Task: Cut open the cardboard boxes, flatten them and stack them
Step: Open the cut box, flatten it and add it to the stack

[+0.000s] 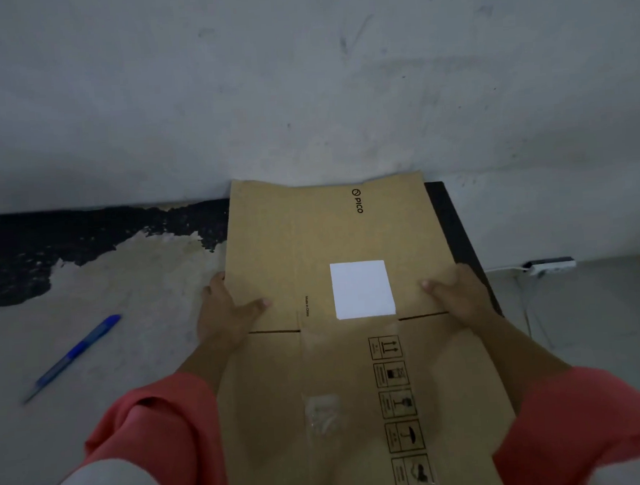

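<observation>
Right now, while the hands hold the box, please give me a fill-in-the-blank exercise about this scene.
1. The left hand and the right hand hold a flattened ___ box.
2. The colour of the label on it is ___.
3. The pen on the floor is ___ in colour.
4. The printed word near its far edge reads ___.
Missing words: cardboard; white; blue; PICO.

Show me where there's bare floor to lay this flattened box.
Bare floor lies left of the flattened box, between its left edge and the blue pen, and beyond the pen. The right is tighter: a dark panel under the box's right edge, then a power strip and white cable.
</observation>
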